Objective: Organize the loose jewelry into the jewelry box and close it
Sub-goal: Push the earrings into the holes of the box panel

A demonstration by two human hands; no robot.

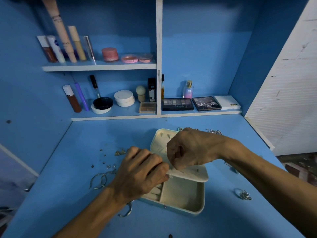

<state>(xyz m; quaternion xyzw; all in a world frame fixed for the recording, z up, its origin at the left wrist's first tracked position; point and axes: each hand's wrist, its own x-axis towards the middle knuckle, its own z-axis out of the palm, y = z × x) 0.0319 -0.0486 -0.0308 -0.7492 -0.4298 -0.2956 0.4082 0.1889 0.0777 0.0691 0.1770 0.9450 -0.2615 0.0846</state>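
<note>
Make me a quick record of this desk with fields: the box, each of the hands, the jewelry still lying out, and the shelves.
box: jewelry box open on the blue desk, cream flap lying across its middle
left hand: fingers curled, pinching the flap's left edge
right hand: fingers curled at the same edge; what it holds is hidden
loose, left of box: bangles, small earrings
loose, right of box: ring cluster
loose, behind box: chain
shelves: palettes, jars

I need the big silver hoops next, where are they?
In the head view, the silver hoops lie on the blue desk, left of the jewelry box, beside the left hand.
</note>
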